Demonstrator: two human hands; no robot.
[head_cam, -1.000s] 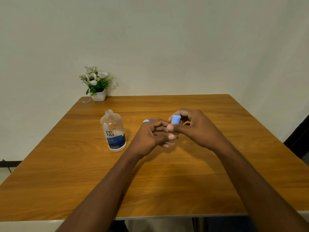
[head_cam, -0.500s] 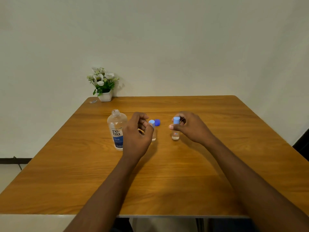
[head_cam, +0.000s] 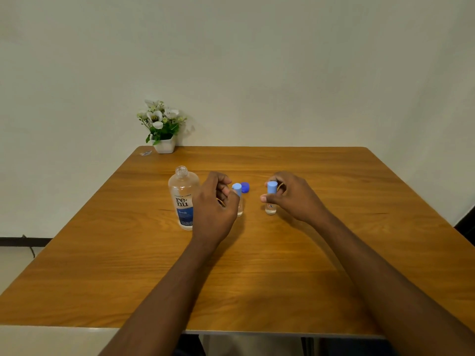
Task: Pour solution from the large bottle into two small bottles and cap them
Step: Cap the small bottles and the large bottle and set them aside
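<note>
On the wooden tabletop (head_cam: 257, 278), one uncapped large bottle (head_cam: 183, 199) stands left of centre. The left hand (head_cam: 214, 211) is loosely curled, gripping nothing, in front of one capped small bottle (head_cam: 238, 199). One dark blue cap (head_cam: 245, 187) lies behind. The right hand (head_cam: 293, 199) fingers (head_cam: 264, 198) pinch the second capped small bottle (head_cam: 271, 201), standing upright.

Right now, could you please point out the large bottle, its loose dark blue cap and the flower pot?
large bottle (head_cam: 183, 201): head view, on its label.
dark blue cap (head_cam: 245, 187): head view, on its top.
flower pot (head_cam: 164, 147): head view, on its white front.
</note>
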